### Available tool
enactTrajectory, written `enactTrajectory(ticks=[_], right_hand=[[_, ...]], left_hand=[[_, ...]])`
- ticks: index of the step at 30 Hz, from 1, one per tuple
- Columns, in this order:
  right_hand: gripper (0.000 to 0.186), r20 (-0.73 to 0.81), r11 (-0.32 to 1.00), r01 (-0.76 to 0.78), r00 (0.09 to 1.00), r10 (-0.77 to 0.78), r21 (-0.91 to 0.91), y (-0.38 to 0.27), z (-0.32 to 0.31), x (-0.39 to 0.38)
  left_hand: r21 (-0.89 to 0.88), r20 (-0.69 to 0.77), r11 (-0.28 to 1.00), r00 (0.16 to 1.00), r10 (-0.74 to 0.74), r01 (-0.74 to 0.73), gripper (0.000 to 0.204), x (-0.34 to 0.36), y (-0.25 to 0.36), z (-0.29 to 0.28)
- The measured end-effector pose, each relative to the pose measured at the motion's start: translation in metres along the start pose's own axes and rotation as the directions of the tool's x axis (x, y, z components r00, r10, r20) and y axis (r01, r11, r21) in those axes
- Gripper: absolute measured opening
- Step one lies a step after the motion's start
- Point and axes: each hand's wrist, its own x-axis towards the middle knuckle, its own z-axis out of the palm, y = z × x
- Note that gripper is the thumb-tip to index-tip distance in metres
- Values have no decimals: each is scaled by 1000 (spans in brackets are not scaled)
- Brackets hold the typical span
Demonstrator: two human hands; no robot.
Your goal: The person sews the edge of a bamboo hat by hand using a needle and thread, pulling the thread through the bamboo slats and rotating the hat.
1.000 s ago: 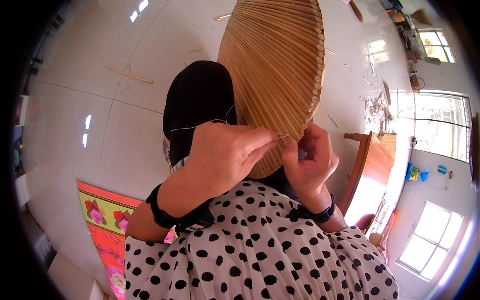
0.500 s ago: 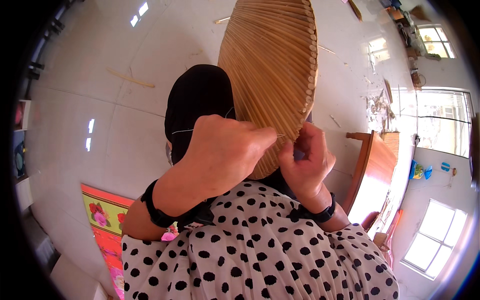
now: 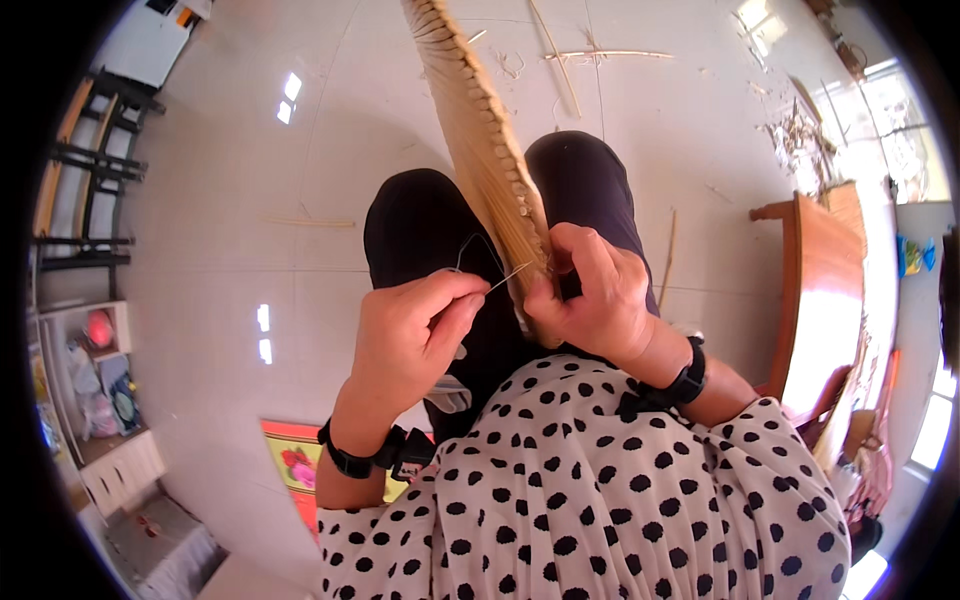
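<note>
A tan pleated palm-leaf fan [image 3: 480, 140] stands nearly edge-on over my lap, its scalloped rim turned up toward me. My right hand [image 3: 605, 295] pinches the fan's near end between thumb and fingers. Just left of it, my left hand [image 3: 415, 325] is closed on a thin needle [image 3: 508, 277], whose far tip meets the fan's face near the rim. A loop of thin thread [image 3: 478, 237] curves above my left fingers against my dark trouser leg. Whether the needle's tip has pierced the leaf is too small to tell.
My dark-trousered knees [image 3: 410, 215] flank the fan. Thin sticks [image 3: 610, 54] and scraps lie on the pale tiled floor [image 3: 220, 200]. To the right is a wooden piece of furniture [image 3: 825, 290]; at left, a shelf unit [image 3: 100, 380]. A floral mat [image 3: 295, 460] lies near my left elbow.
The fan has turned from showing its broad face to nearly edge-on. My left hand has drawn back left from the rim, with the needle now seen pointing toward it. The view has shifted.
</note>
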Motion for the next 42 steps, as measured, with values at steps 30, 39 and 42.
enactTrajectory(ticks=[30,39,42], right_hand=[[52,149,671,-223,975,166,707,18,21,-23],[52,80,723,-136,991,112,677,18,23,-18],[53,65,729,-130,991,117,672,18,22,-16]], left_hand=[[222,-134,967,986,-97,125,15,-25,10,7],[286,-207,957,978,21,40,12,-19,4,12],[284,-221,957,975,13,51,12,-18,2,12]])
